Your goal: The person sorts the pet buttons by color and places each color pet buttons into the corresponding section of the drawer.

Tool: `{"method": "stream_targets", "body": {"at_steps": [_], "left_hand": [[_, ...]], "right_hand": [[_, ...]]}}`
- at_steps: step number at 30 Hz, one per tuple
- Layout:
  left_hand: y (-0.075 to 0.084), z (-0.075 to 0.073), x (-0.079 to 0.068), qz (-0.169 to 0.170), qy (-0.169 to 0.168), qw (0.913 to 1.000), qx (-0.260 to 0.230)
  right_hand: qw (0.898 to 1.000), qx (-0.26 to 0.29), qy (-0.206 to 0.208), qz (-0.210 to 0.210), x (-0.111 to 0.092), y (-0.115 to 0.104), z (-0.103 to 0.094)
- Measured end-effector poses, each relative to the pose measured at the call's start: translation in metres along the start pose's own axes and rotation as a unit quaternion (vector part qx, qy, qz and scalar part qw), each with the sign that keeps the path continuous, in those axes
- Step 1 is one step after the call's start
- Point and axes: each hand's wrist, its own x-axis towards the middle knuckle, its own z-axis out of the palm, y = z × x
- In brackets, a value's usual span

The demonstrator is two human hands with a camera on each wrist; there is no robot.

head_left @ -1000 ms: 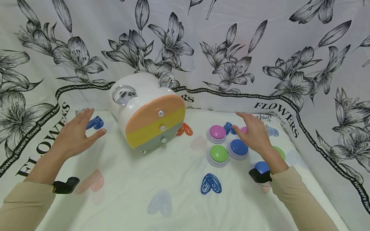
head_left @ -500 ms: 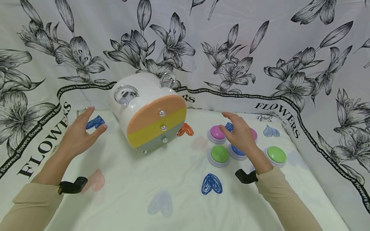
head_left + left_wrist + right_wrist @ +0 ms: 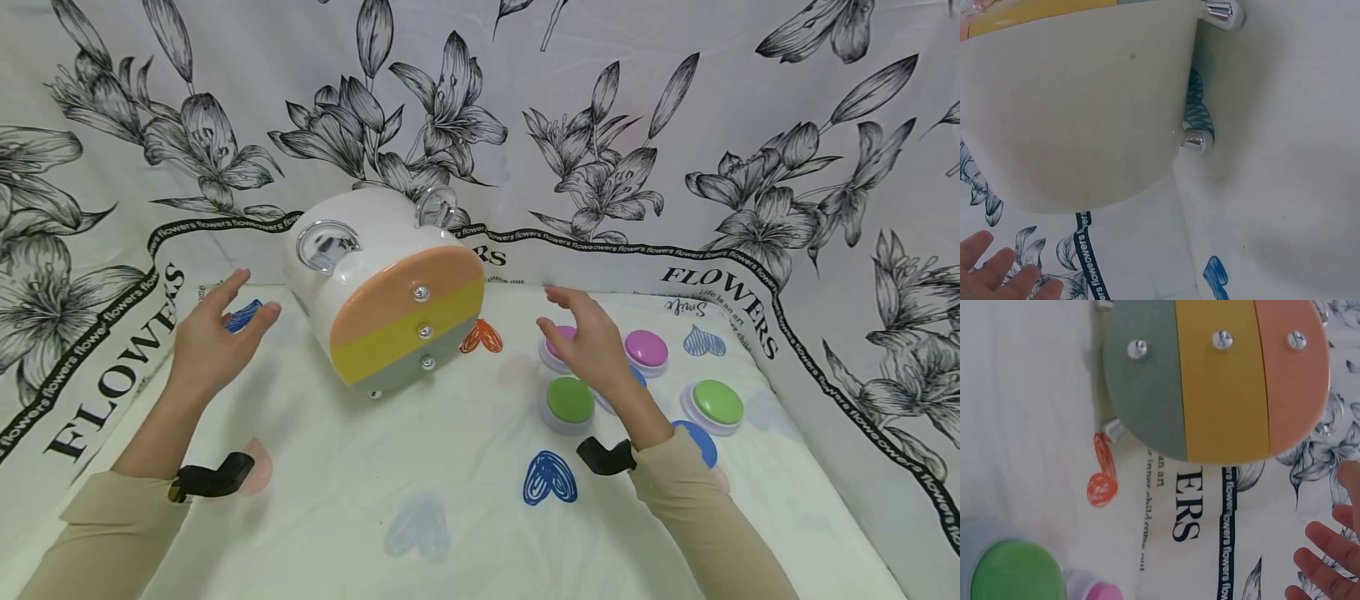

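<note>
A rounded white storage box (image 3: pixel 352 250) stands left of the middle, its front striped orange, yellow and grey-green with a silver knob on each band. To its left my left hand (image 3: pixel 219 343) hovers, fingers extended and thumb apart, holding nothing. In the left wrist view the white side of the box fills much of the frame, and the left fingers (image 3: pixel 1022 284) show low at the corner. My right hand (image 3: pixel 596 346) is over the round push buttons, bare-palmed, fingers loosely bent toward the box. The right wrist view has the striped drawer front (image 3: pixel 1222 394) above the right fingers (image 3: pixel 1329 581).
Green buttons (image 3: pixel 569 400) (image 3: pixel 717 402), pink buttons (image 3: pixel 646 348) and partly hidden blue ones (image 3: pixel 697 442) sit at the right on a pale cloth (image 3: pixel 337 500) printed with hearts. Behind rises a white flowered curtain (image 3: pixel 525 150). Each wrist wears a black strap device (image 3: pixel 606 456).
My right hand has moved left across the buttons toward the box, uncovering the pink and green ones on the right. My left hand has shifted slightly right. The box has stayed put.
</note>
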Motion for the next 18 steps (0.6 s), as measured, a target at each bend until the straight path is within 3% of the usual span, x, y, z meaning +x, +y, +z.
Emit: {"method": "stream_targets", "body": {"at_steps": [4, 10, 18], "left_hand": [[0.010, 0.005, -0.001, 0.003, 0.017, 0.9993, -0.033], [0.025, 0.012, -0.001, -0.026, 0.047, 0.9957, -0.075], [0.046, 0.023, 0.002, -0.039, 0.062, 0.9930, -0.093]], "right_hand": [[1.000, 0.011, 0.011, -0.009, 0.003, -0.008, 0.008], [1.000, 0.015, 0.005, -0.006, 0.007, -0.021, 0.021], [0.999, 0.045, -0.005, -0.006, 0.015, -0.036, 0.043]]}}
